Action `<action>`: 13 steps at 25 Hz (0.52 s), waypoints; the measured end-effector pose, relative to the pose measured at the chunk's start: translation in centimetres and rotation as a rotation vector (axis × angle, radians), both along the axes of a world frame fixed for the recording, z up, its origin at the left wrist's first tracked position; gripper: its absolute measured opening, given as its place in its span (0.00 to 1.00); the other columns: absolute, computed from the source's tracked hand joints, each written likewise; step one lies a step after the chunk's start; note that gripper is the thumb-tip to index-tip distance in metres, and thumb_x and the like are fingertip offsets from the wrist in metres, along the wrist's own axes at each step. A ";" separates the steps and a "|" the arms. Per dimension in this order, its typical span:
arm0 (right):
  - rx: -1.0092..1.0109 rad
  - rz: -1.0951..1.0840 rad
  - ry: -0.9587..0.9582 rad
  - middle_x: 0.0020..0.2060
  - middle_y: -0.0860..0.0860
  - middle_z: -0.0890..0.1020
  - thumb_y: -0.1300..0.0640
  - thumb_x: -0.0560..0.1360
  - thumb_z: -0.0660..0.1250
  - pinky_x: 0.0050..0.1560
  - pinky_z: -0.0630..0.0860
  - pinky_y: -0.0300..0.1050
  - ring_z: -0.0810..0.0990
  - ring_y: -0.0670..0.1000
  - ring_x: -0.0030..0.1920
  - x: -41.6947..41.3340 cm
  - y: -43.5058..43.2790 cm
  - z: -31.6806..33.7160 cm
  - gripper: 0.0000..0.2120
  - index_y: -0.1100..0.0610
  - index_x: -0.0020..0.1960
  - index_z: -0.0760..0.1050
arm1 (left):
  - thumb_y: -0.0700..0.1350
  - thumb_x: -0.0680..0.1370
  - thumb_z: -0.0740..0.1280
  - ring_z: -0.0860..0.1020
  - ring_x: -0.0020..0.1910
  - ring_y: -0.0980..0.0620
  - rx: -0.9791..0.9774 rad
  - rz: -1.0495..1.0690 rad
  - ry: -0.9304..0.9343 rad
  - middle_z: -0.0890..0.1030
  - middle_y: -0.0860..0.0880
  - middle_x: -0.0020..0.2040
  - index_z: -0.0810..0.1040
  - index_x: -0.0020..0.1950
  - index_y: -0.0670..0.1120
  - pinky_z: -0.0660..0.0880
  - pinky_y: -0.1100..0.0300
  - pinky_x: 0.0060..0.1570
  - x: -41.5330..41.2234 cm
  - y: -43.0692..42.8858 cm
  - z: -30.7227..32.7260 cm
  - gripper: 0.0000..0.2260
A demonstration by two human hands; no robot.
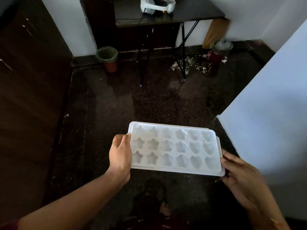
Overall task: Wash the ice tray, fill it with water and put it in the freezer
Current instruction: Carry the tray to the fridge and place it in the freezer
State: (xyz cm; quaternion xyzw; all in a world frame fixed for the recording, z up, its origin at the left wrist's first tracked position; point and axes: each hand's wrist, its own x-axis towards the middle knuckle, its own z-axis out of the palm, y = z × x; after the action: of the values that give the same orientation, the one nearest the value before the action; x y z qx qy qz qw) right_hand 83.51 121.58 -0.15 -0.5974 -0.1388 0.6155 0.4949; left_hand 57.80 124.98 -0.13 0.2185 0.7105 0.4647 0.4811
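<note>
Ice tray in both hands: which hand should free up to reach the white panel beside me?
Right, likely: the right hand sits beside the white panel, while the left hand wraps the ice tray at its left edge.

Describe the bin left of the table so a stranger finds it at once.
Start at the dark table against the far wall. On the floor left of its legs stands a small reddish bin. Its green liner sets it apart from the clear-lined bin on the right.
</note>
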 end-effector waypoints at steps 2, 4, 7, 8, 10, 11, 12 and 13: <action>-0.005 -0.035 -0.030 0.52 0.56 0.84 0.65 0.72 0.64 0.38 0.82 0.43 0.85 0.52 0.46 -1.5 -1.4 -0.2 0.14 0.62 0.57 0.78 | 0.47 0.77 0.60 0.77 0.40 0.49 -0.006 -0.051 -0.003 0.77 0.49 0.41 0.73 0.46 0.45 0.75 0.53 0.37 -1.5 0.0 -0.3 0.07; 0.004 -0.071 -0.036 0.49 0.55 0.85 0.66 0.72 0.63 0.38 0.83 0.44 0.85 0.50 0.41 -3.0 -2.7 -0.2 0.13 0.62 0.55 0.78 | 0.48 0.77 0.59 0.77 0.40 0.50 -0.012 -0.083 -0.003 0.77 0.48 0.41 0.73 0.47 0.45 0.75 0.53 0.37 -2.4 -0.3 -0.7 0.07; 0.026 -0.158 -0.043 0.43 0.52 0.86 0.68 0.75 0.60 0.39 0.81 0.44 0.85 0.48 0.37 -5.3 -4.5 -0.2 0.11 0.63 0.54 0.78 | 0.48 0.77 0.59 0.77 0.40 0.50 -0.018 -0.140 -0.007 0.77 0.49 0.41 0.73 0.47 0.46 0.75 0.55 0.35 -3.7 -1.0 -1.1 0.07; 0.039 -0.182 -0.045 0.40 0.51 0.86 0.68 0.75 0.60 0.38 0.81 0.43 0.84 0.48 0.36 -6.0 -5.1 -0.4 0.11 0.63 0.53 0.77 | 0.48 0.77 0.59 0.78 0.40 0.49 -0.021 -0.149 -0.008 0.77 0.48 0.42 0.73 0.47 0.46 0.75 0.55 0.35 -4.2 -1.2 -1.2 0.07; 0.069 -0.221 -0.053 0.38 0.50 0.86 0.69 0.75 0.60 0.37 0.81 0.41 0.84 0.47 0.36 -7.3 -6.3 -0.5 0.11 0.63 0.53 0.77 | 0.48 0.76 0.60 0.78 0.42 0.48 -0.027 -0.171 -0.003 0.78 0.48 0.43 0.73 0.48 0.46 0.75 0.54 0.37 -5.1 -1.5 -1.4 0.07; 0.087 -0.236 -0.050 0.39 0.50 0.86 0.68 0.73 0.62 0.36 0.81 0.41 0.84 0.47 0.36 -7.9 -6.9 -0.6 0.11 0.63 0.54 0.77 | 0.49 0.76 0.60 0.78 0.43 0.47 -0.027 -0.186 0.000 0.78 0.47 0.44 0.73 0.48 0.47 0.76 0.53 0.38 -5.5 -1.7 -1.5 0.07; 0.106 -0.245 -0.049 0.40 0.50 0.86 0.66 0.70 0.65 0.36 0.82 0.40 0.84 0.47 0.37 -8.4 -7.6 -0.6 0.12 0.63 0.54 0.77 | 0.49 0.76 0.60 0.79 0.44 0.47 -0.027 -0.199 0.001 0.79 0.46 0.45 0.74 0.49 0.47 0.76 0.52 0.40 -5.9 -1.9 -1.6 0.07; 0.123 -0.255 -0.047 0.41 0.51 0.86 0.64 0.67 0.68 0.37 0.82 0.41 0.84 0.47 0.37 -8.9 -8.2 -0.7 0.15 0.63 0.53 0.78 | 0.49 0.76 0.60 0.79 0.45 0.46 -0.024 -0.213 0.003 0.79 0.46 0.46 0.74 0.49 0.47 0.77 0.51 0.41 -6.3 -2.2 -1.6 0.08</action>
State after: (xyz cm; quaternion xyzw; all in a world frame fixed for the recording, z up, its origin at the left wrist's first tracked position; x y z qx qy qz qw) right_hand 74.57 113.34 -0.86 -0.5929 -0.1107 0.5238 0.6015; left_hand 51.53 122.77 -1.68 0.2877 0.6896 0.4022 0.5291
